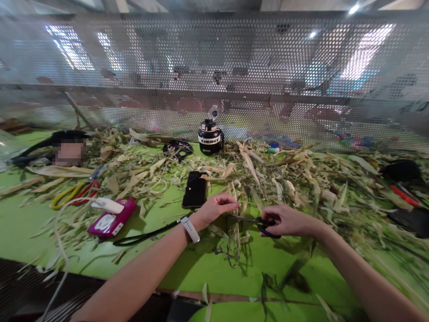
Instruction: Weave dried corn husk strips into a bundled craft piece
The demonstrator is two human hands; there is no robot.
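My left hand, with a pale watch on its wrist, is closed in a pinch on a thin dried plant strand. Its curly lower end hangs over the green tabletop. In my right hand is a pair of scissors, fingers wrapped around the black handles. Their blades point left at the strand, just beside my left fingertips; whether they touch it I cannot tell. A black phone lies just beyond my left hand, its strap running under my wrist.
Dried husks and leaves cover much of the table. A purple power bank with a white cable and yellow-and-red-handled tools lie left. A black bottle stands before a perforated metal screen. At far right lies a red-handled tool.
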